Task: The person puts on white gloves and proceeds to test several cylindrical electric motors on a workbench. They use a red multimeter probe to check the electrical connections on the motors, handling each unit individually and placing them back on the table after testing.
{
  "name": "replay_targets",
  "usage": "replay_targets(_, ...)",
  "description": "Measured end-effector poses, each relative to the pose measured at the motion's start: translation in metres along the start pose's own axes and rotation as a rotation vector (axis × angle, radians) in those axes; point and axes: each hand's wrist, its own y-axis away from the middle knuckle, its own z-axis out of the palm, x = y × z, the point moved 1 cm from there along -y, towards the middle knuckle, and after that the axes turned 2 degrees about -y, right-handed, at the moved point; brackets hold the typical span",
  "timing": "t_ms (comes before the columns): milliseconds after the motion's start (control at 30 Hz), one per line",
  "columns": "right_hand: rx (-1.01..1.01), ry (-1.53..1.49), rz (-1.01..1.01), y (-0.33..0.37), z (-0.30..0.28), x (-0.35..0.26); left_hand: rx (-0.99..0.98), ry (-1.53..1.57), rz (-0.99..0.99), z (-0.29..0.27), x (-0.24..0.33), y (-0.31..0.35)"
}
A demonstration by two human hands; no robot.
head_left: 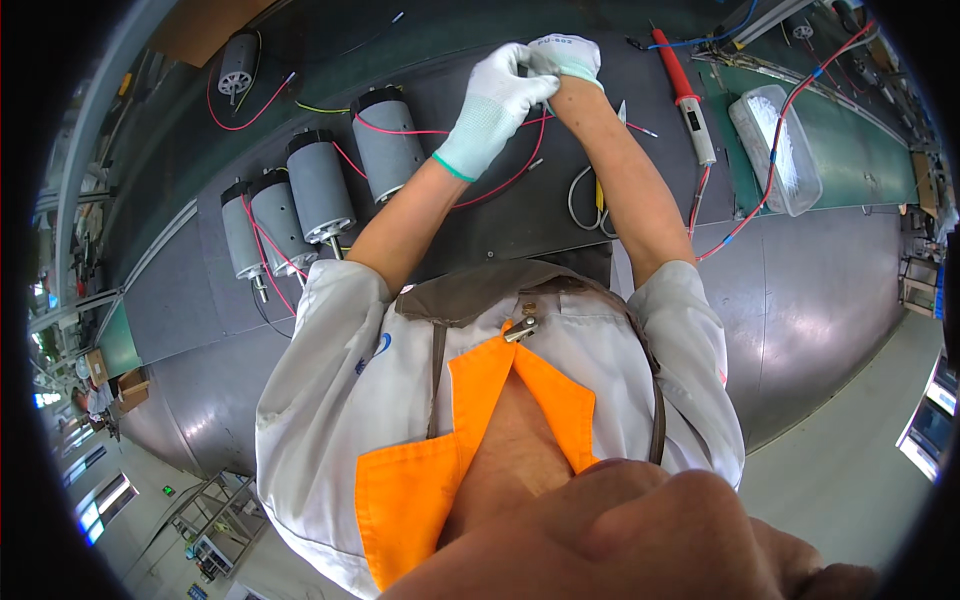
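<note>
The left hand and the right hand, both in white gloves, meet over the far part of the dark bench. The left thumb and fingers curl toward the right hand, their tips touching or almost touching it; whether they pinch anything, I cannot tell. The right hand is bent inward, its fingers mostly hidden, so I cannot tell what it grasps.

Red wire shows between the forearms, just on the near side of the gloves; whether it reaches the fingers is unclear. Left of the left hand stands a grey motor, with three more motors in a slanting row farther left and nearer. Another motor lies at the far left.

Scissors lie beside the right forearm, partly covered by it. Farther right are a red-and-white handheld tool on a cable and a clear plastic tub.
</note>
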Motion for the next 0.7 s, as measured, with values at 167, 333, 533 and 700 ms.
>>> replay_targets(167, 0.16, 0.093, -0.106, 0.004, 0.005, -0.002, 0.274, -1.138, 0.809, -0.002, 0.035, 0.002)
replay_targets(333, 0.406, 0.148, -0.193, 0.001, 0.013, -0.006, 0.081, -1.492, 0.988, 0.007, 0.044, -0.023)
replay_targets(533, 0.622, 0.069, 0.011, -0.026, 0.021, 0.0, -0.196, -1.51, 1.384, 0.017, 0.035, 0.019)
replay_targets(700, 0.461, -1.152, -0.12, -0.051, 0.045, 0.011, -0.086, -1.337, 1.29, 0.028, 0.031, 0.045)
